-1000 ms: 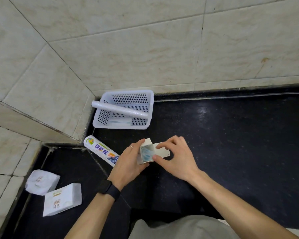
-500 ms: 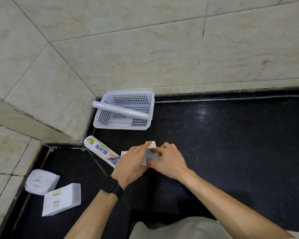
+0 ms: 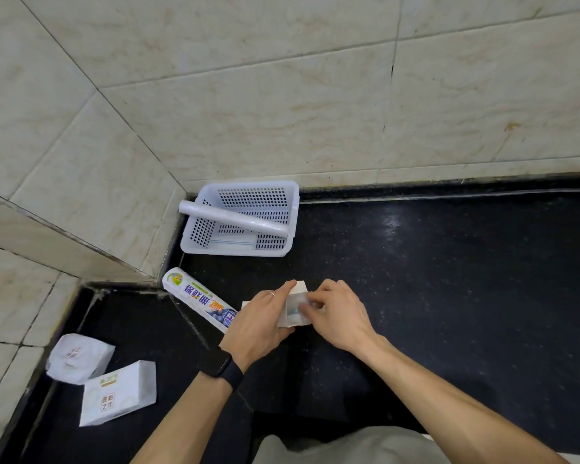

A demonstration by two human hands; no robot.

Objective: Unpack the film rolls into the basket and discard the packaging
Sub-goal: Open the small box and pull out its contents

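Note:
A white perforated basket (image 3: 290, 192) stands in the counter's back corner with one bare film roll (image 3: 233, 218) lying slantwise across its rim. A printed film box (image 3: 200, 299) lies on the black counter, just left of my hands. My left hand (image 3: 260, 319) grips a small white carton (image 3: 293, 308) from the left. My right hand (image 3: 337, 314) has its fingers at the carton's right open end, pinching at something pale inside. What is inside is mostly hidden by the fingers.
Two white wrapped packets (image 3: 118, 393) (image 3: 77, 358) lie on the lower counter level at the left. Tiled walls close the back and left. A step edge (image 3: 195, 323) runs diagonally between the two counter levels.
The carton has been turned from its flat blue-printed face upward to standing on edge, and my right fingers have moved onto its open end. Both hands stay in about the same place.

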